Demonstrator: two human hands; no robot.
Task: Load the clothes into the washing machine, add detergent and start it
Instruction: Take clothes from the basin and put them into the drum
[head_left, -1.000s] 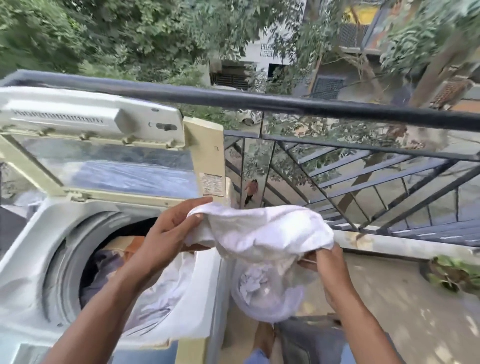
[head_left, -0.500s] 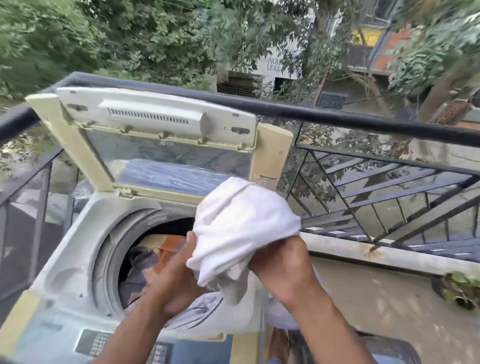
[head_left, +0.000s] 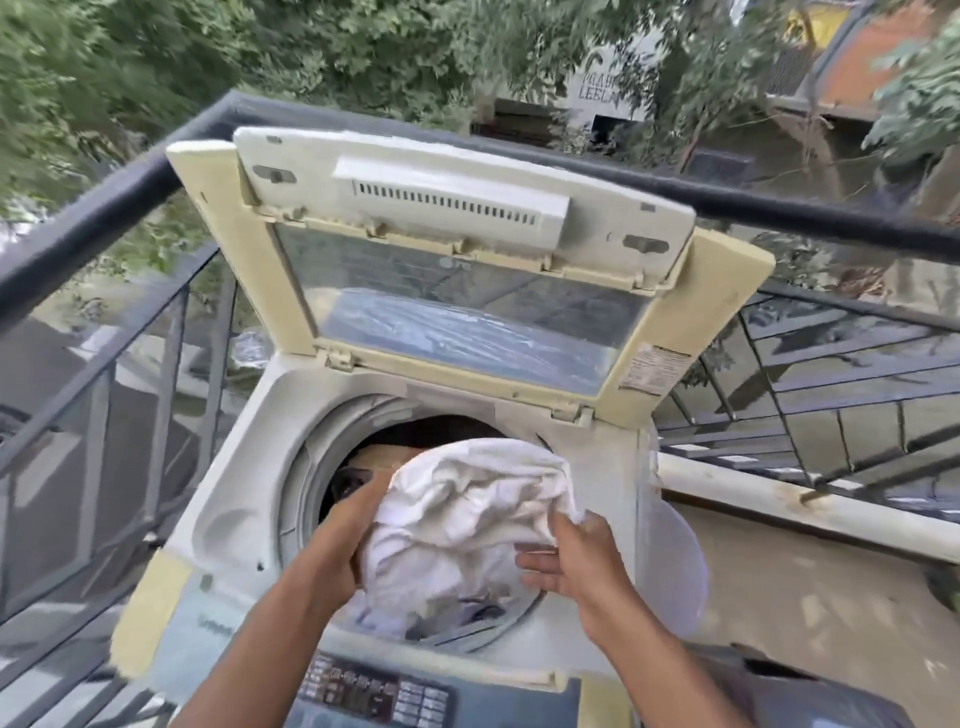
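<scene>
As its lid stands open, washing machine on railed balcony

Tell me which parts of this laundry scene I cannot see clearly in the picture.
- Head view: the left hand fingertips are hidden behind the white cloth, so its grip is not fully shown.
- Head view: most of the drum interior is covered by the cloth and both hands.
- Head view: the control panel labels are too small and blurred, and the bottom edge cuts them off.
- Head view: the sticker on the lid is too small to read.
</scene>
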